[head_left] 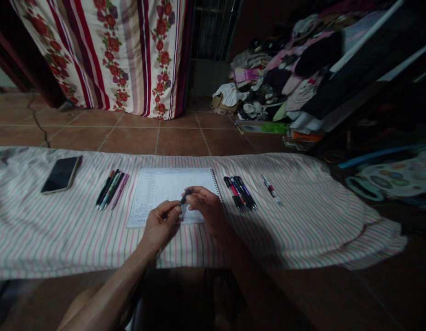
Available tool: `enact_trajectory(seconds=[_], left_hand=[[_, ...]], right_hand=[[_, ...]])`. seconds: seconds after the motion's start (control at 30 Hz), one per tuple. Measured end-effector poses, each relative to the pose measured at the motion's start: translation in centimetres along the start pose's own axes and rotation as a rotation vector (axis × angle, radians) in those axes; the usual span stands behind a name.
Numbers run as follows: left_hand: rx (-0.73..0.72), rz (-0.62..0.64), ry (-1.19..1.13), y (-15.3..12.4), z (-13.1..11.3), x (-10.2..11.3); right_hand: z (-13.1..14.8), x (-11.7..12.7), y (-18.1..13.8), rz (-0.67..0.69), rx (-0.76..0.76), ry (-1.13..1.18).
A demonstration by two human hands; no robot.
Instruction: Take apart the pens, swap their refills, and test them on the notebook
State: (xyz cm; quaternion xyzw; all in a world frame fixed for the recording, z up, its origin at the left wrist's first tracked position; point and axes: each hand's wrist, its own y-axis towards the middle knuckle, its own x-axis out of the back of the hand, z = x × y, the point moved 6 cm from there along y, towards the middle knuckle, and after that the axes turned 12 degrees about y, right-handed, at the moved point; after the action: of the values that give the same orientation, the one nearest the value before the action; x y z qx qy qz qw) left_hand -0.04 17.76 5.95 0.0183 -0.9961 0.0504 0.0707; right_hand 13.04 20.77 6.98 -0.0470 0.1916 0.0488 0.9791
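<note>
Over the spiral notebook [164, 181], both of my hands meet on one dark pen [184, 197]. My left hand [163, 220] pinches its lower end, and my right hand [208, 204] grips the upper end between thumb and fingers. Printed lines and a table show on the notebook's page; its spiral binding runs along the right side. To the left lies a group of several pens [111, 191], one of them pink. Another group of pens [239, 193] rests right of the notebook, and a single pen [271, 189] lies farther right.
A phone [61, 174] lies at the left of the striped cloth [319, 220] covering the low table. Beyond it are the tiled floor [178, 138], a flowered curtain [130, 55] and a heap of clothes [282, 78]. A patterned plastic item [395, 174] stands at the right.
</note>
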Motion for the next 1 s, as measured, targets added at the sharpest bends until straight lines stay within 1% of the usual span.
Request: enact_trajectory(seconds=[0.2, 0.3, 0.4, 0.53, 0.67, 0.83, 0.9, 1.0], left_hand=[[-0.009, 0.018, 0.009, 0.0, 0.0, 0.0], [-0.082, 0.029, 0.087, 0.2, -0.2, 0.1], [-0.173, 0.016, 0.178, 0.3, -0.4, 0.2], [-0.212, 0.018, 0.218, 0.4, -0.3, 0.3], [-0.177, 0.045, 0.183, 0.3, -0.2, 0.1], [0.030, 0.099, 0.035, 0.2, 0.9, -0.4], [0.041, 0.106, 0.032, 0.1, 0.9, -0.5], [0.008, 0.080, 0.087, 0.0, 0.5, -0.4]], right_hand=[[-0.2, 0.1, 0.0, 0.010, 0.011, -0.022], [-0.4, 0.2, 0.2, 0.013, 0.023, -0.040], [-0.5, 0.1, 0.3, 0.020, 0.030, -0.053], [-0.6, 0.0, 0.4, 0.044, 0.050, -0.080], [-0.4, -0.1, 0.2, 0.076, 0.086, -0.144], [-0.1, -0.1, 0.1, 0.078, 0.117, -0.185], [0.0, -0.1, 0.1, 0.075, 0.123, -0.199], [-0.1, -0.1, 0.1, 0.075, 0.107, -0.201]])
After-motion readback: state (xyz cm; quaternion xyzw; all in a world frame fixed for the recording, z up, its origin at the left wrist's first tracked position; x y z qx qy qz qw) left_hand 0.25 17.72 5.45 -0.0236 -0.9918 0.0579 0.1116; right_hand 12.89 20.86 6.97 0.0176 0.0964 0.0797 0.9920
